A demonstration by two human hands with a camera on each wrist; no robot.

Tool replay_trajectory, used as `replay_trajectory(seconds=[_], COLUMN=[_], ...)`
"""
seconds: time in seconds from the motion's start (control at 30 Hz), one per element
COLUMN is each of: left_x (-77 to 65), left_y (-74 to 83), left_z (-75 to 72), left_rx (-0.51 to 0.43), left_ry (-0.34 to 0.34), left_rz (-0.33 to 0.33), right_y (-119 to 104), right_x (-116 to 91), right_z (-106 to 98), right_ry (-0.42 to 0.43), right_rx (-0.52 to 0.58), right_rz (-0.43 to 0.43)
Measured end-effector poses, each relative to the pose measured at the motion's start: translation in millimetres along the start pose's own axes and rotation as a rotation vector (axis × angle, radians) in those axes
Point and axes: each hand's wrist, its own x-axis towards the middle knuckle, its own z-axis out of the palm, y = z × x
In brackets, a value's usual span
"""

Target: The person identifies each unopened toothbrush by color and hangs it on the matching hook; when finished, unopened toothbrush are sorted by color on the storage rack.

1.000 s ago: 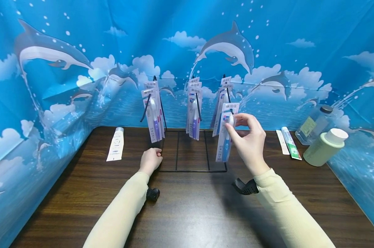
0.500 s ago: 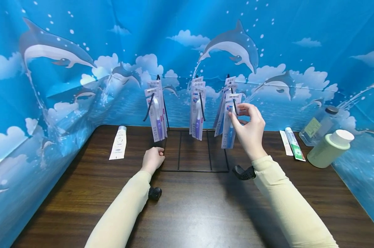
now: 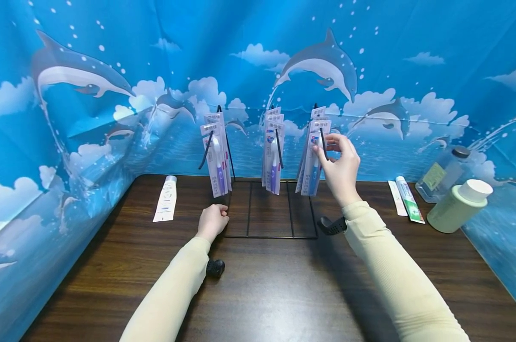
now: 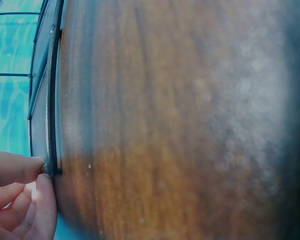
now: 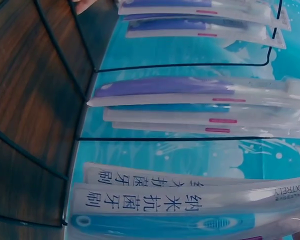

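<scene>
My right hand (image 3: 342,166) pinches the side of a packaged blue toothbrush (image 3: 311,178), which hangs at the front of the right hook on a black wire rack (image 3: 271,237). Other toothbrush packs overlap behind it. The right wrist view shows this blue toothbrush pack (image 5: 160,225) along the bottom, with most of the hand out of frame. Low at the rack's left side, my left hand (image 3: 212,222) holds the base; the left wrist view has its thumb and finger pinching the wire (image 4: 52,100). Purple toothbrush packs (image 3: 272,166) hang in front on the middle and left hooks.
A white tube (image 3: 166,199) lies on the wooden table left of the rack. Over on the right are a green and white toothpaste tube (image 3: 409,199) beside its pale strip, a clear bottle (image 3: 439,173) and a green bottle with white cap (image 3: 456,209). A dolphin-print curtain stands behind.
My right hand has pushed the blue toothbrush pack back along the right hook, up against the packs behind it. The left hand has stayed on the rack's base.
</scene>
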Motion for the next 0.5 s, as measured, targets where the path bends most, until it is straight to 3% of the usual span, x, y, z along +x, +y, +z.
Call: replay_trajectory(seconds=[0.27,0.5], left_x=[-0.2,-1.1], left_y=[-4.3,-9.9], left_z=[1.4,3.2], left_rx=[0.014,-0.003], left_ry=[0.0,0.015], left_rz=[-0.003,0.006], right_y=[0.6,-1.2], right_x=[2.0,-1.6], right_z=[4.6,1.7], right_ry=[0.002,-0.029], right_rx=[-0.007,0.017], right_rz=[-0.01,0.053])
